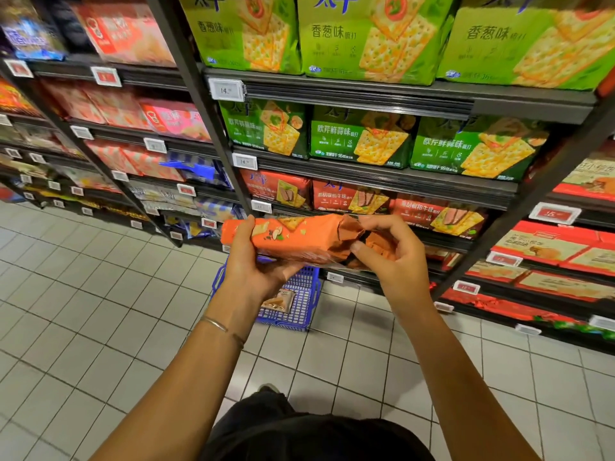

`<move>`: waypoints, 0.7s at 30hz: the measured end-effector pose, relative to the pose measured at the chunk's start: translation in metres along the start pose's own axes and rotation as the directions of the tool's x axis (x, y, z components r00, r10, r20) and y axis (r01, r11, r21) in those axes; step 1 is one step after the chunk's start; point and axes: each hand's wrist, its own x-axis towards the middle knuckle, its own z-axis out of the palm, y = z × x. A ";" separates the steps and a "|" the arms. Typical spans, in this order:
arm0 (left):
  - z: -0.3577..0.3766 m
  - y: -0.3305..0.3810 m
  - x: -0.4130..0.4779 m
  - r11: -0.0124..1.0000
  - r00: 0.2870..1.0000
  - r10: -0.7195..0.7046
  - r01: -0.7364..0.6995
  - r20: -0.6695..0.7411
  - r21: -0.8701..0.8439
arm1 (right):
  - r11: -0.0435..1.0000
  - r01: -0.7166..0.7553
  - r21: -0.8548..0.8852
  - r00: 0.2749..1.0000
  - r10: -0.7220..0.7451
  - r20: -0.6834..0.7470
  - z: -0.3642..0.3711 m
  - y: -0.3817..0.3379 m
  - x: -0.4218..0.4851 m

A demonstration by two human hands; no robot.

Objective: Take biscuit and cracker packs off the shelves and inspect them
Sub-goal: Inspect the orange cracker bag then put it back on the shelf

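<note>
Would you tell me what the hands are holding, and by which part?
An orange cracker pack: left hand grips its left end, right hand pinches its crumpled right end.

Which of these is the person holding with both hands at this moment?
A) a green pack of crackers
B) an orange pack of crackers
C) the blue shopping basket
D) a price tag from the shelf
B: the left hand grips one end of the orange pack and the right hand pinches its crumpled other end, while the blue basket sits on the floor and the green packs are on the shelves.
</note>
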 end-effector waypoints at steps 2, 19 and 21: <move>-0.003 0.009 0.000 0.999 0.999 0.007 -0.005 0.050 -0.049 | 1.000 0.016 0.015 1.000 -0.016 -0.013 0.001 0.005 0.004; -0.043 0.111 0.066 0.936 0.887 0.280 -0.337 0.368 0.099 | 0.611 -0.627 0.483 0.729 0.679 0.088 0.090 0.080 0.070; -0.042 0.127 0.067 0.912 0.861 0.279 -0.376 0.425 0.164 | 0.553 -0.704 0.445 0.656 0.747 0.108 0.108 0.090 0.085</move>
